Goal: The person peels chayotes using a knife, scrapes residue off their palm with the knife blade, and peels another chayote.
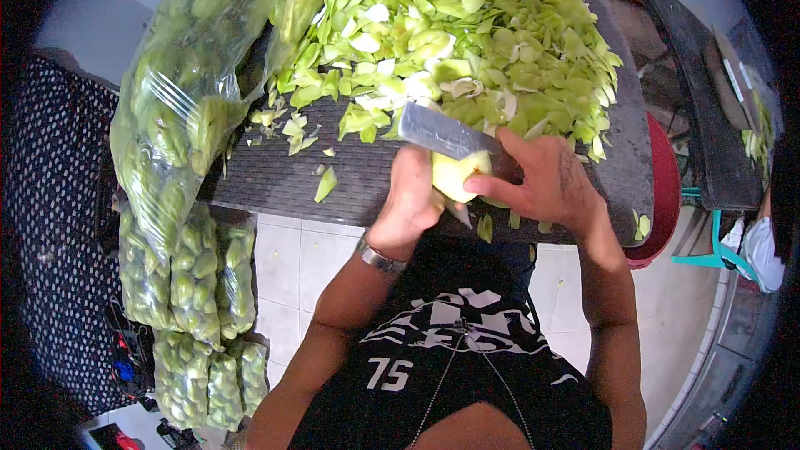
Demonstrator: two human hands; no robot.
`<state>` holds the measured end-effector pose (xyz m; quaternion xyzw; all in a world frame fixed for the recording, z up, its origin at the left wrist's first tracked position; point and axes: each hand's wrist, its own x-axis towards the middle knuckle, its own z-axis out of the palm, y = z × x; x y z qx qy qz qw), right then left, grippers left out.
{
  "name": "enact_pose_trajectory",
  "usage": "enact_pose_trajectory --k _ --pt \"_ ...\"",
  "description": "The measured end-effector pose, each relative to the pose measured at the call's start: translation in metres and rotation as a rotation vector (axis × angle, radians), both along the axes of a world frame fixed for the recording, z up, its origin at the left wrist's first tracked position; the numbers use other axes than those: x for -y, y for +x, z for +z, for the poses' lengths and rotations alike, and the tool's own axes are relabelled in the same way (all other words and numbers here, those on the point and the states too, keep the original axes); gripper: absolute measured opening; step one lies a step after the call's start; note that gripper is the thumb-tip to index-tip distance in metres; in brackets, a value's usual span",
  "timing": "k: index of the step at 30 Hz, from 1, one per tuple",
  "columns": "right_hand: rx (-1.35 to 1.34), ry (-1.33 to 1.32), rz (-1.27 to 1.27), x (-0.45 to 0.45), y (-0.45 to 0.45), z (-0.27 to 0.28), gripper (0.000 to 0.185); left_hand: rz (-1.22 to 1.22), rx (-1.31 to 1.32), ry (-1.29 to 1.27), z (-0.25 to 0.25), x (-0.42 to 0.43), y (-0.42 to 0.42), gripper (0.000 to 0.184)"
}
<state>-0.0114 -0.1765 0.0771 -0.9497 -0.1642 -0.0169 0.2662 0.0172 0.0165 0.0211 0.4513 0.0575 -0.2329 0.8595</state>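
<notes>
My left hand [414,192], with a metal watch on the wrist, is closed around a pale green peeled vegetable [454,175]. My right hand [542,179] grips a broad-bladed knife [442,131]; its handle is mostly hidden by the fingers. The blade lies across the top of the vegetable, and my right thumb presses on the vegetable's side. Just beyond the hands, a large heap of green and whitish slices [500,42] covers much of the dark ridged table [283,171]. A few loose pieces lie near the table's front edge.
A big clear bag of green vegetables [179,108] leans over the table's left side. Packed bags [196,283] are stacked below it. At the right are a red tub [662,192], a teal stool [717,250] and another dark table [708,158] with a knife.
</notes>
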Motion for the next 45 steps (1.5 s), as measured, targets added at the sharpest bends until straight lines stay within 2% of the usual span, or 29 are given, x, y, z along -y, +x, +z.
enact_pose_trajectory --k 4,7,11,12,15,16,19,22,25,28,31,34,38,41,42,43,44,45 --pt "-0.087 0.073 -0.143 -0.016 -0.008 0.008 0.069 0.203 -0.017 -0.049 0.005 0.017 -0.006 0.044" --pt "-0.136 0.205 -0.212 -0.03 -0.016 0.001 0.07 0.321 0.007 -0.093 0.008 0.025 -0.013 0.045" --pt "-0.174 0.236 -0.32 -0.041 -0.018 -0.01 0.068 0.522 0.073 -0.086 -0.003 0.036 -0.014 0.042" --pt "-0.206 0.274 -0.333 -0.042 -0.018 -0.007 0.065 0.54 0.198 -0.01 -0.003 0.037 -0.014 0.046" --pt "-0.22 0.454 -0.346 -0.044 -0.019 -0.01 0.056 0.655 0.482 0.468 0.004 0.04 -0.022 0.053" --pt "-0.216 0.525 -0.345 -0.045 -0.019 -0.013 0.053 0.687 0.569 0.525 -0.001 0.039 -0.023 0.051" --pt "-0.192 0.485 -0.338 -0.045 -0.019 -0.018 0.047 0.729 0.69 0.46 -0.001 0.042 -0.027 0.045" --pt "-0.234 0.537 -0.344 -0.046 -0.021 -0.014 0.051 0.768 0.872 0.659 -0.004 0.039 -0.027 0.042" --pt "-0.13 0.506 -0.317 -0.047 -0.023 -0.015 0.055 0.687 0.81 0.544 0.0 0.037 -0.032 0.041" --pt "-0.257 0.406 -0.313 -0.04 -0.022 0.004 0.058 0.559 0.684 0.469 0.008 0.031 -0.034 0.04" --pt "-0.266 0.328 -0.303 -0.037 -0.02 0.006 0.058 0.578 0.676 0.354 0.006 0.035 -0.037 0.04" --pt "-0.192 0.494 -0.307 -0.043 -0.024 -0.007 0.056 0.684 0.812 0.444 0.004 0.044 -0.038 0.043" --pt "-0.24 0.602 -0.311 -0.046 -0.025 -0.007 0.055 0.774 0.927 0.651 -0.013 0.045 -0.03 0.042" --pt "-0.48 0.723 -0.295 -0.032 -0.02 -0.012 0.055 0.763 0.81 0.716 -0.001 0.041 -0.028 0.042" --pt "-0.622 0.806 -0.258 -0.02 -0.017 -0.007 0.056 0.746 0.693 0.67 -0.005 0.036 -0.02 0.042" --pt "-0.771 0.887 -0.216 -0.013 -0.015 -0.001 0.057 0.642 0.52 0.419 -0.009 0.03 -0.007 0.043" --pt "-0.675 0.78 -0.306 -0.014 -0.012 0.009 0.05 0.535 0.329 0.195 -0.009 0.025 -0.007 0.044" --pt "-0.345 0.547 -0.281 -0.009 -0.007 0.003 0.047 0.423 0.139 -0.026 0.007 0.023 -0.009 0.045"
